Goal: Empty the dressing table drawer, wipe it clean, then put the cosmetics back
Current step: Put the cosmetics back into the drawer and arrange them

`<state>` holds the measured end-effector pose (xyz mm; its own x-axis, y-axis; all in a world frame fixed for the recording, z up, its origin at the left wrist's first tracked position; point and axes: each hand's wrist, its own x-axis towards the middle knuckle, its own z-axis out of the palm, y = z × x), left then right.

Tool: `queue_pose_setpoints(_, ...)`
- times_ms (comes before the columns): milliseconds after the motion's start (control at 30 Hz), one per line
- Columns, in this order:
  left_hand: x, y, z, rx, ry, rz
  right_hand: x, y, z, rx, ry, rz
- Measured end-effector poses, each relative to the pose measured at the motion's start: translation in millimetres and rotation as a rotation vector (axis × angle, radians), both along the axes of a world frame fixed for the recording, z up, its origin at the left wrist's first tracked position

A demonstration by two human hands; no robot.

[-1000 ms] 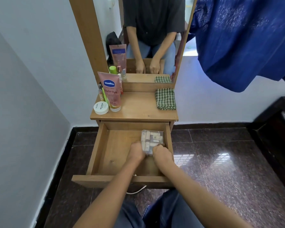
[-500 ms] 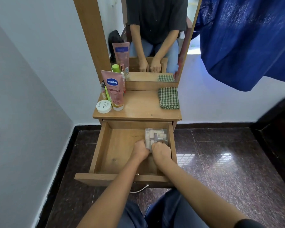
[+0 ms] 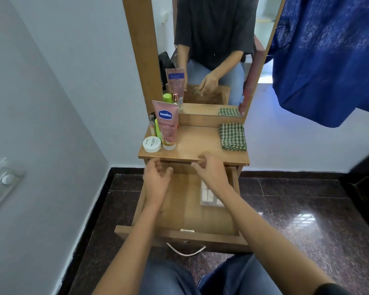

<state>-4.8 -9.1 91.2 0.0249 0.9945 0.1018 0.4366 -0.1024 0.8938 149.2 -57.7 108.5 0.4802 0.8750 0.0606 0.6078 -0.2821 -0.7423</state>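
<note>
Left hand: hovers over the back of the open drawer, fingers loosely curled, holding nothing
Right hand: just beside it, near the front edge of the tabletop, fingers slack and empty; whether it touches the edge cannot be told
Clear case: lies flat against the drawer's right wall, partly under the right forearm, the only item seen inside
Cosmetics: the pink Vaseline tube stands on its cap at the tabletop's left, small bottles crowded behind it, a white jar at the front left corner
Checked cloth: folded on the right of the tabletop, well apart from the bottles
Stage: likely mid-transfer between drawer and tabletop; which direction cannot be told
Risk, tube: tall and narrow-footed, so a careless reach could tip it into the bottles behind
Risk, jar: it sits close to the corner, and a nudge from the left wrist could send it to the tiled floor
Risk, drawer: it is pulled far out, so weight from a forearm on its front could strain or unseat it
</note>
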Motion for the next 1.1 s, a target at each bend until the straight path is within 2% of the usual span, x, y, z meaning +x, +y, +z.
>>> queue_pose_setpoints(67,-9.0,21.0,12.7,0.074,-0.009,0.082,-7.4,21.3,18.9,0.126,0.124,-0.006)
queue_pose_setpoints(133,-14.1,42.7,19.1,0.096,0.037,0.104,-14.0,42.9,31.5,0.218,0.150,-0.006)
queue_pose_setpoints(233,-15.9,70.3,18.4,0.024,0.119,0.078,-22.9,68.1,39.9,0.292,0.171,0.007)
queue_pose_setpoints(400,-9.7,95.0,11.5,-0.107,0.216,-0.004,-29.1,97.0,38.4,0.302,0.180,-0.009)
queue_pose_setpoints(800,3.7,120.5,3.0,-0.058,0.341,0.040,-28.1,125.4,22.4,0.327,0.165,-0.007)
queue_pose_setpoints(967,-3.4,111.2,1.1,-0.029,0.260,0.012,-24.4,117.4,22.8,0.362,0.236,0.016)
queue_pose_setpoints(1100,-17.6,87.5,4.4,0.008,0.130,-0.036,-12.6,85.4,33.9,0.486,0.342,0.073)
